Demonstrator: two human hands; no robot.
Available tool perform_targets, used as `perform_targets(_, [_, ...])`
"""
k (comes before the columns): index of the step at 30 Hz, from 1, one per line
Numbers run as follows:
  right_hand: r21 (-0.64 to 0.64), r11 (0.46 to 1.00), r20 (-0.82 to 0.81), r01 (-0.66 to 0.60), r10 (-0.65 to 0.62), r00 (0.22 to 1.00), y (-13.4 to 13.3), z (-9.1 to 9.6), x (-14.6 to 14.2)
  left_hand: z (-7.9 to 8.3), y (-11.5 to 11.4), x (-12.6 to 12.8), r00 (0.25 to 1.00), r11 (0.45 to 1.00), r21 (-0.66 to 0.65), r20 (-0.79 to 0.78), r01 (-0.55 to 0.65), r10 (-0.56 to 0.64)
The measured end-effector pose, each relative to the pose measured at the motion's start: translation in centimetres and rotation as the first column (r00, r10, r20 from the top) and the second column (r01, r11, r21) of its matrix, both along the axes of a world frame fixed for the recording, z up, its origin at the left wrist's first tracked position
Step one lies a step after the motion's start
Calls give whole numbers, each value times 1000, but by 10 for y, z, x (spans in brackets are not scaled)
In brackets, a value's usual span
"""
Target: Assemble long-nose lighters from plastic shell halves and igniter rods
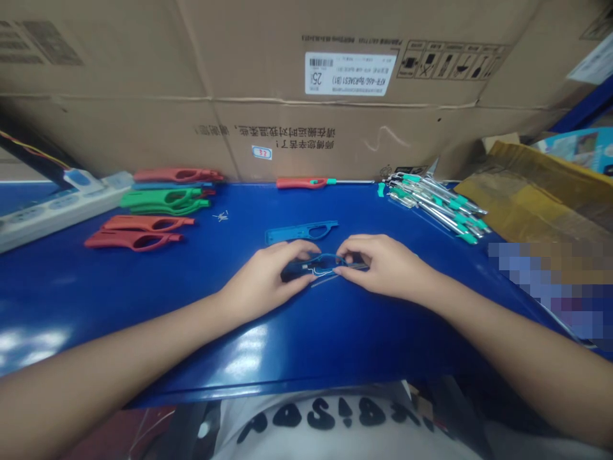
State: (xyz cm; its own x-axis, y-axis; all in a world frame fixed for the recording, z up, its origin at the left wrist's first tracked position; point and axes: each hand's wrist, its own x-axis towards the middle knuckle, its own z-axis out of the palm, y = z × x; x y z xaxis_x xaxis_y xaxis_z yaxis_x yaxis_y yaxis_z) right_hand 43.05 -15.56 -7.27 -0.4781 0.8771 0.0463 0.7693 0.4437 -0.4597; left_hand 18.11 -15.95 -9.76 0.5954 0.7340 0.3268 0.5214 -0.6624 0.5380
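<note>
Between my two hands is a blue lighter casing half (326, 257), with a thin white wire (314, 272) showing in it. My left hand (268, 273) pinches its left end between thumb and fingers. At the right end, my right hand (385, 263) grips it with thumb and bent fingers, which cover part of it. A thin metal rod (324, 282) shows just below the casing; whether it is attached I cannot tell. Just beyond my hands, another blue lighter casing half (301, 232) lies flat on the table.
Red casings (134, 239), green casings (165, 200) and small screws (221, 216) lie at left, near a power strip (57, 207). An assembled red lighter (301, 183) rests by the cardboard (268, 115). Metal lighter tubes with green parts (438, 201) are piled at right, beside a brown box (536, 198).
</note>
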Motion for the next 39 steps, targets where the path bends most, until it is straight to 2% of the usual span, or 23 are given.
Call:
perform_targets(5, [5,1000,17,-4,4,1000,0,-1,-2,0,3,1,1000,999,47,28,1,-2])
perform_targets(13, [13,1000,43,0,0,999,-2,-1,-5,-1,3,7,993,997,-54,103,-59,64])
perform_targets(20, [35,999,37,32,-33,999,-2,-4,-6,0,4,9,984,978,-170,105,-124,143])
perform_targets(31, [20,999,-13,31,-31,999,1,-7,-7,5,10,9,986,940,-324,89,-105,140])
perform_targets(39, [18,999,-14,30,-30,999,0,-6,-7,5,12,9,987,934,-345,92,-93,132])
